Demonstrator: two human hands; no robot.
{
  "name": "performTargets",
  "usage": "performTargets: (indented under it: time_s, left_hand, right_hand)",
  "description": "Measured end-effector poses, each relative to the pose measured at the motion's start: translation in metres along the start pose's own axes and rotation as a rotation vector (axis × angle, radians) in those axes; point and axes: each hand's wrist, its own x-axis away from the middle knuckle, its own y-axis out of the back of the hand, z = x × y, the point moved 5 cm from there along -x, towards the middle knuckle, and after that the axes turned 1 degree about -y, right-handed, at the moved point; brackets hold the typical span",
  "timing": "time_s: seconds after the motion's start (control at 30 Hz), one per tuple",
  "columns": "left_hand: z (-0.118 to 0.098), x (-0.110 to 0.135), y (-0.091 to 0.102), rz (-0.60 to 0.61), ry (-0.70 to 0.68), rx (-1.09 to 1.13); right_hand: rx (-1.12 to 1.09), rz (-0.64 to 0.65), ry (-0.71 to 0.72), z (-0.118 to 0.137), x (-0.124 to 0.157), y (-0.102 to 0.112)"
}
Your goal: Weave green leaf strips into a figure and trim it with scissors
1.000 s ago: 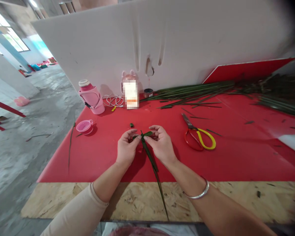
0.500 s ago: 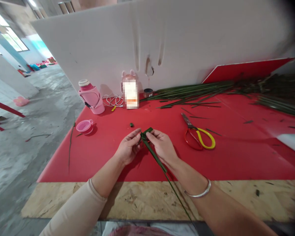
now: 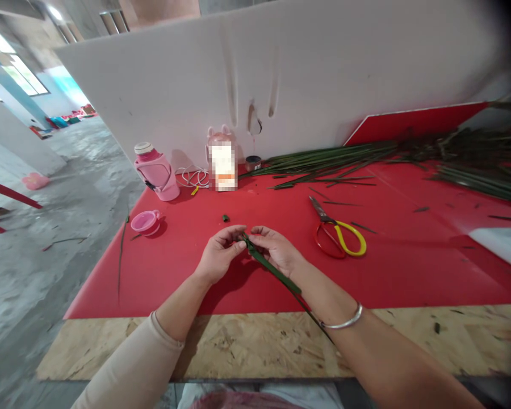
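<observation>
Between my two hands is a folded green leaf strip [image 3: 272, 266], its long tail slanting down to the right under my right forearm. My left hand [image 3: 221, 253] pinches the folded end between thumb and fingers. Closed on the same end from the other side is my right hand [image 3: 279, 250], its fingertips close to the left ones. The fingers partly hide the fold. To the right lie scissors [image 3: 340, 233] with one red and one yellow handle loop, blades pointing away. A small green leaf piece [image 3: 225, 218] rests just beyond my hands.
On the red table covering [image 3: 174, 284] stand a pink bottle [image 3: 157, 176], a pink cup [image 3: 146, 222], a phone-like object with a blurred screen [image 3: 223, 165] and a small dark tin [image 3: 253, 163]. Long green leaves [image 3: 332, 156] pile up at the back right. A white board [image 3: 174, 85] rises behind.
My hands have turned the folded end, so its flat part no longer shows above the fingers. The leaf's tail has swung nearer my right forearm. The view has shifted slightly.
</observation>
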Motion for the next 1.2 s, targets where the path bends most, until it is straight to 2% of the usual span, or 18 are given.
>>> performTargets:
  time_s: [0.2,0.3,0.43,0.53,0.7,0.87,0.93,1.03,1.1,1.2]
  left_hand:
    - [-0.006,0.0,-0.003,0.126,0.056,-0.08]
    - [-0.008,0.0,-0.001,0.112,0.021,-0.12]
    - [-0.005,0.0,-0.001,0.095,0.008,-0.175]
    - [-0.004,0.001,-0.001,0.049,0.015,-0.109]
    - [-0.003,0.0,0.001,-0.079,0.069,0.149]
    - [-0.004,-0.001,0.003,-0.158,0.079,0.204]
    - [-0.003,-0.002,0.003,-0.156,0.085,0.21]
    - [-0.001,-0.002,0.003,-0.19,0.102,0.169]
    - [0.0,-0.002,0.003,-0.207,0.117,0.142]
    - [0.0,-0.001,0.0,-0.191,0.125,0.095]
  right_hand:
    - [0.002,0.039,-0.05,0.003,0.003,0.001]
    - [0.038,0.046,-0.076,0.006,0.005,0.002]
    - [0.103,0.138,-0.106,0.009,0.008,0.001]
    - [0.145,0.165,-0.06,0.011,0.009,0.0]
    - [0.109,0.054,0.13,0.014,0.004,0.0]
    - [0.13,-0.071,0.24,0.005,0.0,0.002]
    - [0.154,-0.059,0.257,0.002,0.0,0.0]
    - [0.197,-0.029,0.207,0.002,0.001,-0.001]
    - [0.267,-0.049,0.183,0.005,0.002,0.002]
    - [0.417,-0.111,0.237,0.015,0.003,0.007]
